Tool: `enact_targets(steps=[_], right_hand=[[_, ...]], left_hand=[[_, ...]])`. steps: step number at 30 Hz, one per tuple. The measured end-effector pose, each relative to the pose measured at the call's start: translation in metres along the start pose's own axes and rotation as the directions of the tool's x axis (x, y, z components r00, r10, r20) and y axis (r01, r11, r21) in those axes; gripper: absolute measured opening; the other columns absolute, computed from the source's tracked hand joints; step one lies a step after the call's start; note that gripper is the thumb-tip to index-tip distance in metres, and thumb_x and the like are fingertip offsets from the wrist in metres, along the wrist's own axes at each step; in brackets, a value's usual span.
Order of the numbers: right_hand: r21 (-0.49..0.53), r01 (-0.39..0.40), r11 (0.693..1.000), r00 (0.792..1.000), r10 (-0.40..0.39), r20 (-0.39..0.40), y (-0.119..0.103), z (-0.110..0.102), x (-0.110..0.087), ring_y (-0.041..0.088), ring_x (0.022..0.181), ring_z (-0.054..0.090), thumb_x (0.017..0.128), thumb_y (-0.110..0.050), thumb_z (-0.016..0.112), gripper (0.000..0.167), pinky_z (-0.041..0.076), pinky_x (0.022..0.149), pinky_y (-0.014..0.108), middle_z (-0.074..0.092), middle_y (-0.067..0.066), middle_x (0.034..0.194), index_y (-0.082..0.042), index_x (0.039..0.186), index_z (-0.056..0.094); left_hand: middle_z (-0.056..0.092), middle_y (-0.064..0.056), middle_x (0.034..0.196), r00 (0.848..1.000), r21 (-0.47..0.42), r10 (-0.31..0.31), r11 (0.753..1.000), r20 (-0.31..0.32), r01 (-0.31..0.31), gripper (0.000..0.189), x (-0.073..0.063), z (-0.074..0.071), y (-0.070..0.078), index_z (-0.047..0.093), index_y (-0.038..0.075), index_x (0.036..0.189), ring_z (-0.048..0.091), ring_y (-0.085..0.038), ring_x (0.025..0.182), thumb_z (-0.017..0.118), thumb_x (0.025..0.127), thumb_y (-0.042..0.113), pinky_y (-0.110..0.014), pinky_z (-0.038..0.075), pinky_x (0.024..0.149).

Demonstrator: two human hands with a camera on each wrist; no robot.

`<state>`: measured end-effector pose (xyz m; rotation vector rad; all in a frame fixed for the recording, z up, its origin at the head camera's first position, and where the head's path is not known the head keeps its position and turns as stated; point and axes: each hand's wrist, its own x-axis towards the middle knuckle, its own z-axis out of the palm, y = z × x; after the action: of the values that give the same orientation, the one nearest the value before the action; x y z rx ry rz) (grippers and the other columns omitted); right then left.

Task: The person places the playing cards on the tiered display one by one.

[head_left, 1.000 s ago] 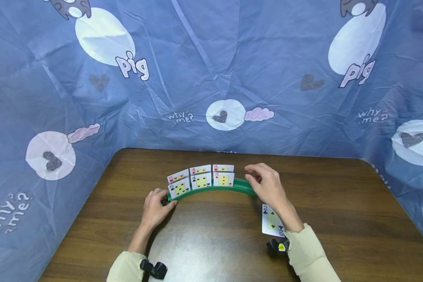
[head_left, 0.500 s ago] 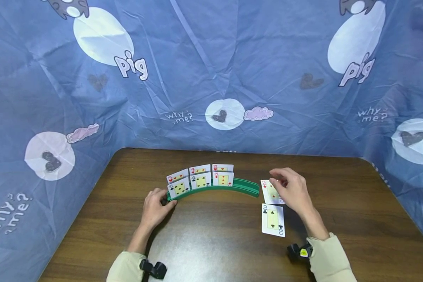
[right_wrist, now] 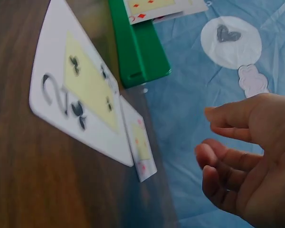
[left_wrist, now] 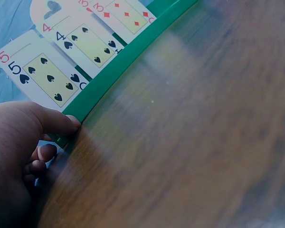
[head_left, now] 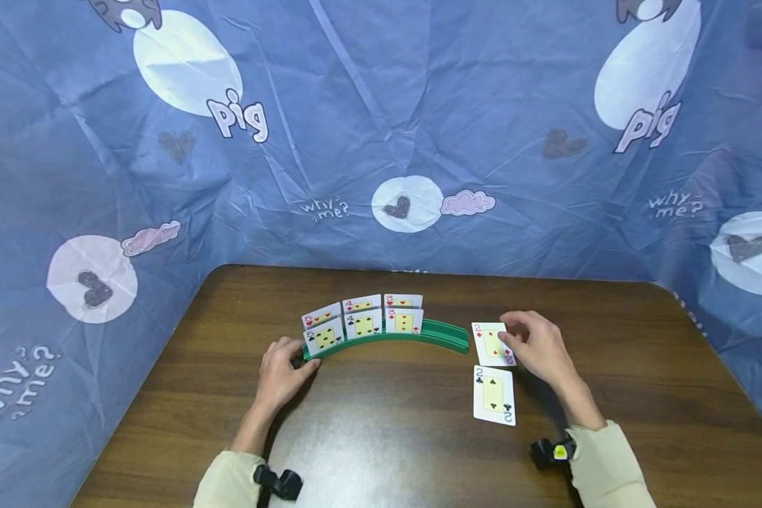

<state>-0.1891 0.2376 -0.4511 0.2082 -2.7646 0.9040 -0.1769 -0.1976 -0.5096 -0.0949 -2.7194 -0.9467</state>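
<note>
A curved green card holder [head_left: 446, 337] stands on the table with pairs of playing cards upright in it: fives [head_left: 324, 339], fours [head_left: 363, 326] and threes [head_left: 403, 322]. My left hand [head_left: 281, 374] grips the holder's left end, its thumb in front of the green rim in the left wrist view. Beyond the holder's right end lie the two of diamonds [head_left: 486, 337] and, nearer me, the two of clubs [head_left: 494, 395], both face up. Over the right edge of the two of diamonds is my right hand [head_left: 540, 351]. Its loosely bent fingers hold nothing in the right wrist view.
The brown wooden table [head_left: 381, 430] has a rounded far edge. Behind and beside it hangs a blue printed cloth [head_left: 330, 141]. A small black wrist camera [head_left: 549, 453] is on my right wrist, another camera [head_left: 279, 482] on my left.
My right hand has moved right, from the holder's right end to the two of diamonds, and both twos now show more fully. The left hand has stayed at the holder.
</note>
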Motion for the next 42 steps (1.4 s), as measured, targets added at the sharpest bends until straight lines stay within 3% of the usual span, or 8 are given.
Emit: enact_targets(steps=[4,9,14,17,21,42], right_hand=[[-0.032,-0.039,0.999,0.996,0.041,0.078,0.008,0.004,0.001,0.016,0.074,0.054,0.086,-0.011,0.073,0.033,0.039,0.064,0.026,0.066,0.021,0.110,0.000,0.116,0.068],[-0.056,-0.016,0.998,0.990,0.024,0.136,0.019,0.013,0.000,0.018,0.076,0.055,0.083,-0.016,0.077,0.040,0.039,0.066,0.027,0.058,0.027,0.124,0.002,0.117,0.067],[-0.078,-0.019,0.997,0.985,0.033,0.171,0.026,0.021,-0.001,0.029,0.096,0.055,0.079,-0.025,0.081,0.048,0.042,0.075,0.033,0.050,0.027,0.133,0.000,0.117,0.067],[-0.073,-0.024,0.997,0.982,0.037,0.186,0.027,0.023,-0.002,0.038,0.112,0.052,0.078,-0.030,0.082,0.052,0.047,0.085,0.045,0.049,0.026,0.135,0.000,0.118,0.066],[-0.079,-0.027,0.997,0.976,0.044,0.214,0.028,0.025,-0.002,0.045,0.126,0.049,0.078,-0.036,0.082,0.057,0.045,0.097,0.060,0.046,0.027,0.139,-0.002,0.120,0.064],[-0.190,-0.028,0.981,0.969,0.073,0.237,0.022,0.029,0.000,0.042,0.122,0.055,0.076,-0.045,0.082,0.061,0.047,0.095,0.059,0.050,0.023,0.141,-0.007,0.120,0.064]], left_hand=[[0.063,-0.010,0.083,1.000,-0.004,0.001,1.000,-0.003,-0.001,0.023,0.000,0.001,0.000,0.073,0.002,0.091,0.050,-0.022,0.079,0.082,0.074,0.014,-0.038,0.038,0.078],[0.062,-0.010,0.082,1.000,-0.006,0.009,1.000,-0.012,-0.010,0.024,0.000,0.000,-0.001,0.073,0.002,0.091,0.050,-0.022,0.078,0.082,0.073,0.014,-0.038,0.038,0.077],[0.061,-0.010,0.081,1.000,-0.006,0.020,1.000,-0.018,-0.020,0.024,0.000,0.000,-0.001,0.072,0.001,0.091,0.049,-0.022,0.077,0.082,0.072,0.014,-0.037,0.037,0.076],[0.061,-0.010,0.081,1.000,-0.008,0.019,1.000,-0.017,-0.019,0.024,0.000,0.001,-0.001,0.072,0.001,0.090,0.049,-0.022,0.077,0.083,0.072,0.014,-0.037,0.036,0.075],[0.062,-0.010,0.082,1.000,-0.011,0.009,1.000,-0.010,-0.009,0.024,0.000,0.001,-0.001,0.072,0.001,0.091,0.049,-0.022,0.078,0.083,0.073,0.014,-0.038,0.037,0.077],[0.061,-0.009,0.081,1.000,-0.016,0.005,1.000,-0.004,-0.005,0.023,0.000,0.001,-0.001,0.073,0.002,0.091,0.049,-0.021,0.077,0.082,0.074,0.013,-0.038,0.037,0.078]])
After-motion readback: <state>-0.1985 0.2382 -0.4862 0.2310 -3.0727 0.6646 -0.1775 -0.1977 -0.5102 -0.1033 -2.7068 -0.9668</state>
